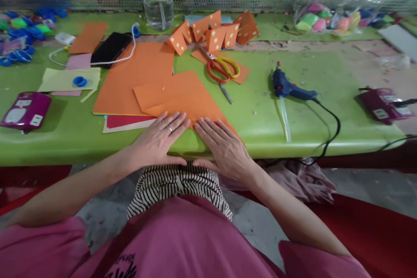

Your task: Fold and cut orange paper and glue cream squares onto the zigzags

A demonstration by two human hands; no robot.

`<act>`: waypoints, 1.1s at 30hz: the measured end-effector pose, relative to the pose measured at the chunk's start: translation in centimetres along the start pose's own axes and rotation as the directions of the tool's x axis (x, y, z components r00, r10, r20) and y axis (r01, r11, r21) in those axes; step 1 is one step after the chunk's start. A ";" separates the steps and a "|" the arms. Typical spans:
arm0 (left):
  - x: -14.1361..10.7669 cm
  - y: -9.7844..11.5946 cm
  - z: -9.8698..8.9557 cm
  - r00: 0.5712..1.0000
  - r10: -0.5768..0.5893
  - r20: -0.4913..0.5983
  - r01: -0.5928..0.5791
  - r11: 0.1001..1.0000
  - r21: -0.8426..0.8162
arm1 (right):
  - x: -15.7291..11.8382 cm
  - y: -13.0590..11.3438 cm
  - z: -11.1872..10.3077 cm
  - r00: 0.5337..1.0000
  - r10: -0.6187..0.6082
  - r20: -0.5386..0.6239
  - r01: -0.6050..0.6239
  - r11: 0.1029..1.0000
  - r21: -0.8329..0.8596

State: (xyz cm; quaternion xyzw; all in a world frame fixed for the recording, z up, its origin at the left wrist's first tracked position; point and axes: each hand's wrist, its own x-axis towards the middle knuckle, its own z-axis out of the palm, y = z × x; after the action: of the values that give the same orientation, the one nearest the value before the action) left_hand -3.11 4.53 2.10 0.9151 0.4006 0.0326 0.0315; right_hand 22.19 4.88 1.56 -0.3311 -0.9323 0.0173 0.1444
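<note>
An orange sheet of paper, folded over at its left part, lies at the front edge of the table. My left hand rests flat on its near left part, fingers stretched out, a ring on one finger. Beside it my right hand presses flat on the near right part, fingers also extended. Both thumbs point toward each other at the table's edge. Under the folded sheet, further left, is a larger orange sheet on top of a stack with red and white sheets.
Scissors lie beyond the paper, near folded orange paper pieces with pale squares. A blue glue gun with a cord is at right. Purple power sockets stand left. At back are a water bottle and a black phone.
</note>
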 end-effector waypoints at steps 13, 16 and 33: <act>-1.5 0.5 -1.1 0.998 -0.063 0.005 0.062 0.995 0.074 | -5.8 -0.8 -1.4 0.991 0.096 -0.098 -0.107 0.988 -0.110; -3.0 -0.7 -1.3 0.993 -0.121 0.006 0.120 0.988 0.092 | -6.7 -0.6 -1.5 0.983 0.104 -0.153 -0.130 0.977 -0.171; 4.0 -1.4 -8.9 0.825 -0.367 -0.430 0.179 0.891 -0.416 | 3.3 0.5 -11.9 0.797 0.185 -0.575 -0.144 0.983 0.117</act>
State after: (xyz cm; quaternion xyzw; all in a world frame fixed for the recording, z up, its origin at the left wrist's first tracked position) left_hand -2.19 8.71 10.93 0.7857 0.5111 0.3345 0.0975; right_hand 23.39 6.55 13.76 -0.3949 -0.8096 -0.0412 0.4323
